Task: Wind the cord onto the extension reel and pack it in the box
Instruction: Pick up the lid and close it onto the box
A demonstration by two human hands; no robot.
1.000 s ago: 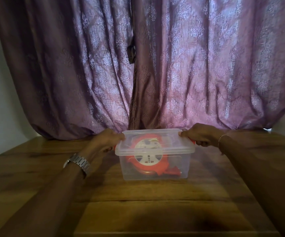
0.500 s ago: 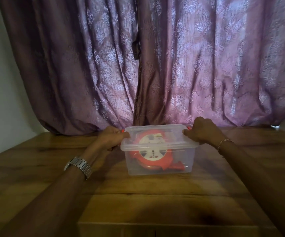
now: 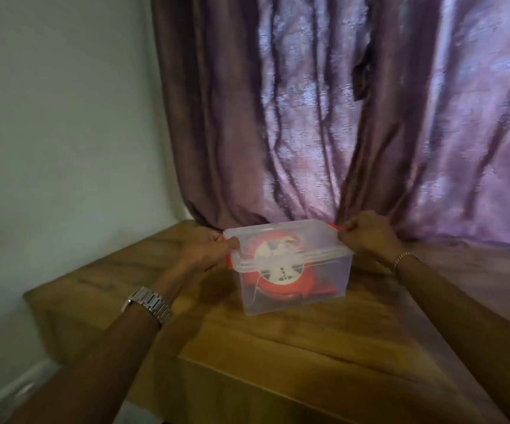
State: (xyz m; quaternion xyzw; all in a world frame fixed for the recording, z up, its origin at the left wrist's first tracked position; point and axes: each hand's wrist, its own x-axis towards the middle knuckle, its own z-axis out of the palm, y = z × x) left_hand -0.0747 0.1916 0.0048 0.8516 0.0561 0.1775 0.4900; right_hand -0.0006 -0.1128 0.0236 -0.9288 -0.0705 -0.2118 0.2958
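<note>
We begin at the two grips. The left hand (image 3: 206,250) curls over the left end of the box lid (image 3: 281,241), thumb on top and fingers folded round the red latch (image 3: 230,261) beneath. The right hand (image 3: 366,235) closes in a loose fist on the opposite end, pinching the second red latch (image 3: 337,227), of which only a sliver shows past the knuckles. Both forearms reach forward from the lower corners of the view and converge on the box; the left wrist carries a metal link watch (image 3: 148,304), the right a thin chain bracelet (image 3: 405,257).

The box (image 3: 293,289) is a translucent, rectangular plastic tub with rounded corners — its lid is seated on top. Through the frosted walls we see the extension reel (image 3: 278,276) lying inside: a round red drum with a pale circular face. A red part juts from the reel toward the right wall, but it is too blurred to name, and we cannot make out the wound cord itself.

The box rests on a wooden table (image 3: 324,347) with a streaked brown grain, near its far edge. Behind it hang heavy mauve curtains (image 3: 308,117) in deep folds, softened by motion blur. To the left stands a plain pale wall (image 3: 64,117).
</note>
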